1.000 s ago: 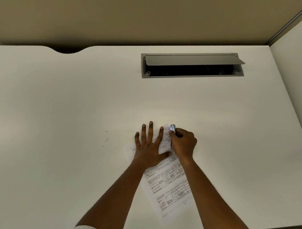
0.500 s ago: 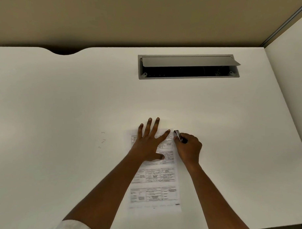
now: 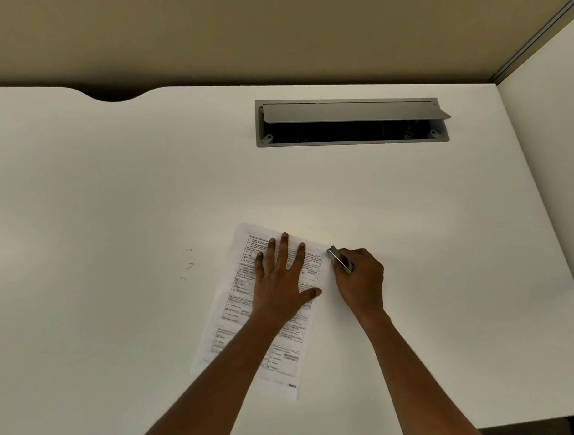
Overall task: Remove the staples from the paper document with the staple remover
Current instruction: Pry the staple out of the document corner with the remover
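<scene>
White printed paper document (image 3: 236, 303), bench (image 3: 115, 190) 6 o'clock: pinned by flat, spread left hand (image 3: 281, 282). Silver metal staple remover (image 3: 339, 261), clasped in curled grip of right hand (image 3: 359, 280), is positioned at sheet's 2 o'clock corner. Wedging under a staple is judged next.

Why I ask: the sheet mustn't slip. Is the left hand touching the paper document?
Touching. Head view: the left hand lies flat on the paper document, fingers spread.

Bare left hand (image 3: 278, 284), bare right hand (image 3: 361, 279).
</scene>
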A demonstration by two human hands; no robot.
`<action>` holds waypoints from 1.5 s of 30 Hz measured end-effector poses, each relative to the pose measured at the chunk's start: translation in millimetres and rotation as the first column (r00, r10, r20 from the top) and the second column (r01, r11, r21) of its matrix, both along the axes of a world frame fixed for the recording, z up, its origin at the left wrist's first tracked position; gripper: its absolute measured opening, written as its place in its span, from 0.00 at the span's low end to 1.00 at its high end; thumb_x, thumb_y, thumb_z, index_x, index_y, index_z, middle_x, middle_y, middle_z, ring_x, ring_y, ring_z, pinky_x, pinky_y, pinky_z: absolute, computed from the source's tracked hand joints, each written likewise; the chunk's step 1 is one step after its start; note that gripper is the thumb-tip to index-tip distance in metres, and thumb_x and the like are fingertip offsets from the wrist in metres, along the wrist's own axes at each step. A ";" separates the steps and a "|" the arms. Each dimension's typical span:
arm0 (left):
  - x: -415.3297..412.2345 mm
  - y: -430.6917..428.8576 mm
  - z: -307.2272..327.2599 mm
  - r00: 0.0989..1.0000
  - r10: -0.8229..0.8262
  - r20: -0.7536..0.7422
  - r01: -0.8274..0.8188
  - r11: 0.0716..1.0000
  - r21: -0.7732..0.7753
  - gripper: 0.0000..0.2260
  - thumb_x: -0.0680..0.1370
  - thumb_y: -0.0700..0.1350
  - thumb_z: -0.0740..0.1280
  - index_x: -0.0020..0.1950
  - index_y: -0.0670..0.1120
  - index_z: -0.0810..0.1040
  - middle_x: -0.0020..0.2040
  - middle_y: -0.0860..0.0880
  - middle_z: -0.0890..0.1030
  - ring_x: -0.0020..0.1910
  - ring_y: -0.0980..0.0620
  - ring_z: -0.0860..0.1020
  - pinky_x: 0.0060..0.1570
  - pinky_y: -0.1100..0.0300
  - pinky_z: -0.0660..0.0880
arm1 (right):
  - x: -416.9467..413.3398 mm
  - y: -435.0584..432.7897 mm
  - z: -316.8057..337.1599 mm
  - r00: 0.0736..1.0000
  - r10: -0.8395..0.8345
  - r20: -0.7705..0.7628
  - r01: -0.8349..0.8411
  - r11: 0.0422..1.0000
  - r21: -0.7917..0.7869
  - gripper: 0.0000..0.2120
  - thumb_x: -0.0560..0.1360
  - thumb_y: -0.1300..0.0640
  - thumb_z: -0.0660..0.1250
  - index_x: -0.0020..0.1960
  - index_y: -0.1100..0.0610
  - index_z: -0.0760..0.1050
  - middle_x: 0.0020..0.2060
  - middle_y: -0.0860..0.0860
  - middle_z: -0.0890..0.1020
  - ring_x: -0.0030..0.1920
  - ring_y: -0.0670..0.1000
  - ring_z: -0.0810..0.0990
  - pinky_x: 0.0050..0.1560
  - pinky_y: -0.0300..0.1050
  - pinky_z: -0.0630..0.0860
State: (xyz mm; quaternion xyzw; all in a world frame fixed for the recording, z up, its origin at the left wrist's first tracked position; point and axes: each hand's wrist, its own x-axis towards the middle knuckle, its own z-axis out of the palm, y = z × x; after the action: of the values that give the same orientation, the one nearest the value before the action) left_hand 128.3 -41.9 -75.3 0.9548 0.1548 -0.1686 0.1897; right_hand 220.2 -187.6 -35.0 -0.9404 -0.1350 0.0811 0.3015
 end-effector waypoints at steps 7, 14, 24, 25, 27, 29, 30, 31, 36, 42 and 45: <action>1.6 13.8 -1.0 0.999 -0.039 0.022 0.040 0.998 -0.055 0.46 0.76 0.73 0.60 0.84 0.56 0.40 0.83 0.46 0.32 0.82 0.41 0.31 0.78 0.38 0.35 | 5.4 -3.4 -5.1 0.987 0.159 -0.010 -0.159 0.983 -0.094 0.10 0.76 0.63 0.70 0.56 0.56 0.84 0.45 0.53 0.81 0.46 0.57 0.78 0.44 0.45 0.73; 12.6 -2.8 -10.9 0.991 -0.053 0.122 0.056 0.998 -0.022 0.33 0.83 0.68 0.53 0.84 0.60 0.46 0.85 0.48 0.38 0.82 0.42 0.33 0.80 0.37 0.39 | 9.9 -0.5 -4.6 0.970 0.242 0.016 -0.236 0.955 -0.180 0.10 0.78 0.63 0.68 0.58 0.58 0.83 0.48 0.54 0.82 0.50 0.58 0.77 0.48 0.52 0.77; 8.6 -0.5 -22.9 0.986 -0.027 0.167 0.022 0.999 0.032 0.34 0.81 0.71 0.51 0.84 0.61 0.49 0.85 0.46 0.40 0.83 0.41 0.36 0.79 0.37 0.39 | 12.9 8.0 0.7 0.948 0.318 0.009 -0.306 0.918 -0.254 0.09 0.79 0.62 0.66 0.56 0.59 0.83 0.48 0.55 0.82 0.49 0.57 0.78 0.45 0.54 0.79; 7.8 -0.5 -23.6 0.985 -0.019 0.170 0.012 0.999 0.041 0.34 0.80 0.72 0.51 0.84 0.62 0.49 0.85 0.45 0.39 0.83 0.41 0.35 0.79 0.37 0.38 | 13.4 8.4 1.6 0.947 0.321 0.014 -0.306 0.914 -0.266 0.09 0.79 0.62 0.66 0.56 0.59 0.83 0.48 0.55 0.82 0.49 0.57 0.78 0.45 0.54 0.79; 6.7 -0.4 -24.7 0.985 -0.001 0.173 -0.007 0.999 0.047 0.34 0.80 0.73 0.50 0.83 0.64 0.48 0.85 0.44 0.38 0.83 0.40 0.34 0.78 0.36 0.36 | 14.2 9.4 2.6 0.941 0.337 0.034 -0.312 0.901 -0.303 0.09 0.78 0.64 0.66 0.55 0.59 0.83 0.47 0.55 0.82 0.48 0.57 0.79 0.44 0.53 0.79; 6.0 0.2 -25.0 0.984 0.017 0.175 -0.025 0.999 0.044 0.34 0.79 0.75 0.49 0.83 0.66 0.48 0.85 0.44 0.37 0.82 0.41 0.33 0.78 0.36 0.35 | 14.3 9.8 3.0 0.927 0.369 0.064 -0.325 0.877 -0.353 0.09 0.77 0.65 0.67 0.54 0.60 0.83 0.46 0.54 0.82 0.47 0.57 0.78 0.42 0.50 0.77; 5.9 0.4 -25.0 0.984 0.024 0.178 -0.032 0.999 0.042 0.34 0.78 0.75 0.49 0.82 0.66 0.48 0.85 0.44 0.37 0.82 0.41 0.33 0.77 0.36 0.34 | 14.1 10.1 3.2 0.919 0.386 0.075 -0.332 0.864 -0.379 0.09 0.77 0.66 0.67 0.53 0.59 0.82 0.45 0.54 0.81 0.47 0.56 0.78 0.42 0.49 0.75; 5.8 0.6 -24.8 0.983 0.029 0.181 -0.037 0.998 0.041 0.34 0.78 0.76 0.49 0.82 0.66 0.49 0.85 0.44 0.37 0.82 0.41 0.33 0.77 0.37 0.33 | 13.8 10.2 3.3 0.911 0.404 0.083 -0.340 0.850 -0.402 0.09 0.76 0.66 0.66 0.53 0.59 0.82 0.45 0.53 0.81 0.47 0.56 0.78 0.42 0.47 0.73; 6.5 1.0 -22.7 0.984 0.037 0.174 -0.044 0.998 0.040 0.34 0.78 0.76 0.50 0.82 0.67 0.48 0.84 0.44 0.35 0.82 0.42 0.32 0.77 0.38 0.33 | 19.9 9.8 2.5 0.900 0.436 0.029 -0.393 0.837 -0.381 0.10 0.78 0.65 0.65 0.55 0.58 0.82 0.47 0.53 0.81 0.49 0.56 0.77 0.44 0.48 0.74; 6.7 1.1 -20.8 0.989 0.029 0.147 -0.036 0.998 0.049 0.35 0.78 0.76 0.48 0.82 0.67 0.45 0.83 0.45 0.32 0.81 0.43 0.30 0.75 0.40 0.28 | 31.5 11.9 -1.7 0.936 0.339 -0.092 -0.350 0.922 -0.166 0.08 0.77 0.61 0.70 0.54 0.60 0.84 0.44 0.56 0.81 0.46 0.57 0.79 0.43 0.43 0.70; 6.9 1.2 -20.7 0.988 0.032 0.153 -0.039 0.998 0.043 0.35 0.78 0.76 0.49 0.82 0.67 0.46 0.83 0.45 0.33 0.81 0.43 0.30 0.75 0.40 0.28 | 33.4 13.0 -0.7 0.938 0.325 -0.119 -0.334 0.940 -0.074 0.09 0.75 0.62 0.73 0.54 0.63 0.84 0.43 0.60 0.83 0.44 0.59 0.81 0.45 0.51 0.79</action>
State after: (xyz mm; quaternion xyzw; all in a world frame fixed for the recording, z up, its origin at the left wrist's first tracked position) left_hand 135.2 -40.6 -96.0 0.9661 0.1606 -0.0880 0.1821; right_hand 253.7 -174.6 -35.8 -0.9119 -0.2707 0.1859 0.2462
